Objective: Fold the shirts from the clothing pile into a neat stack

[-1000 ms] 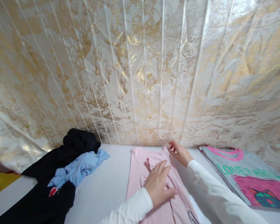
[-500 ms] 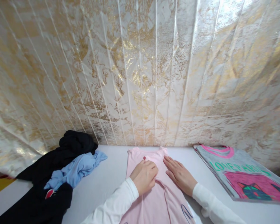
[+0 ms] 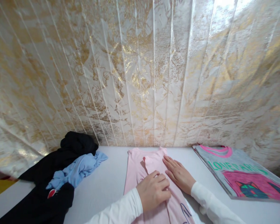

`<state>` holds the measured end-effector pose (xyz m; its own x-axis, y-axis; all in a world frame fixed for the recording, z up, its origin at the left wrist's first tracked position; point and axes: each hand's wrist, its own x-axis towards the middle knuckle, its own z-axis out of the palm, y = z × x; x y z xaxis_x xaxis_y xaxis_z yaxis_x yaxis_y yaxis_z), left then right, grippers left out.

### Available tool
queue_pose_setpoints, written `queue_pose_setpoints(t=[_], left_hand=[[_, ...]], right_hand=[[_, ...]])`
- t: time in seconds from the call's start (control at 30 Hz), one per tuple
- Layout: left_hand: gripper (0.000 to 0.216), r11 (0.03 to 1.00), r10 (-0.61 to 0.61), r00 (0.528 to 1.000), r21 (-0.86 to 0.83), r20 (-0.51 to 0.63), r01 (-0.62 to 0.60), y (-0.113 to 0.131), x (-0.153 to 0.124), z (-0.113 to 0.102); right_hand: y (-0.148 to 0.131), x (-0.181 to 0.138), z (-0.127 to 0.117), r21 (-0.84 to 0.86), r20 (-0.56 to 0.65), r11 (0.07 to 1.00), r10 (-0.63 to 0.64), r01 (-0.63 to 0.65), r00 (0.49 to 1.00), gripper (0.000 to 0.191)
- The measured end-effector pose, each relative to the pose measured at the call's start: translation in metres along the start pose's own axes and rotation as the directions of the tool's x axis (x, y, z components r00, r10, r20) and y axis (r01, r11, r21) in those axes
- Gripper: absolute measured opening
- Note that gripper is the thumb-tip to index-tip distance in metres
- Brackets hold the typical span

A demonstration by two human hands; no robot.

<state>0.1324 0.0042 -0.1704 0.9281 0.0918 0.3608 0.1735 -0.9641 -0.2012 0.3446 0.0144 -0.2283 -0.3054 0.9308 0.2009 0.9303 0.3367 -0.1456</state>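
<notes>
Your left hand [image 3: 155, 191] is curled over the pink garment [image 3: 151, 161], fingers bent toward the palm; whether they pinch any fabric, you cannot tell from here. Your right hand [image 3: 179, 174] lies flat, fingers straight and close together, along the garment's right edge. The garment is under and between both hands: soft, thin, matte knit in a long, narrow shape, its neckline beyond your fingertips, with soft creases running past your left hand. A dark looping print [image 3: 185, 211] shows nearer you, below your right hand. Your left hand and white sleeve cover part of the cloth's middle.

Left of your left hand, across the smooth white table [image 3: 100, 186], sit a crumpled light blue cloth [image 3: 77, 169], bunched black clothing [image 3: 79, 143] and, farthest out, something yellow [image 3: 1, 188]. Right of your right hand lies a flat, folded grey shirt [image 3: 247, 158] with pink trim. Beyond both hands hangs a shiny, gold-patterned sheet [image 3: 140, 77], vertically creased.
</notes>
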Motion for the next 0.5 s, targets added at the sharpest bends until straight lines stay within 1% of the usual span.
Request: queue_pose_setpoints(t=[0.17, 0.27, 0.33, 0.4, 0.5], left_hand=[[0.004, 0.999, -0.01, 1.0, -0.045, 0.018, 0.011, -0.003, -0.007, 0.0], [0.002, 0.995, -0.034, 0.999, -0.098, 0.039, 0.037, 0.0, -0.011, -0.002], [0.001, 0.984, -0.071, 0.996, -0.16, 0.055, 0.079, 0.004, -0.012, -0.003], [0.01, 0.956, -0.16, 0.985, -0.238, 0.071, 0.172, 0.01, -0.014, -0.003], [0.038, 0.903, -0.293, 0.952, -0.302, 0.091, 0.307, 0.018, -0.017, 0.0]], right_hand=[[-0.002, 0.0, -0.005, 0.01, 0.009, 1.0, 0.0, 0.0, 1.0, 0.05], [-0.002, 0.001, -0.009, 0.01, 0.025, 1.0, -0.008, 0.007, 1.0, 0.051], [-0.002, 0.0, -0.011, 0.007, 0.047, 1.0, -0.006, 0.006, 0.999, 0.052], [-0.004, 0.001, -0.013, 0.001, 0.057, 1.0, -0.003, 0.003, 0.998, 0.053], [-0.009, 0.008, -0.012, -0.013, 0.035, 1.0, -0.014, 0.014, 0.999, 0.054]])
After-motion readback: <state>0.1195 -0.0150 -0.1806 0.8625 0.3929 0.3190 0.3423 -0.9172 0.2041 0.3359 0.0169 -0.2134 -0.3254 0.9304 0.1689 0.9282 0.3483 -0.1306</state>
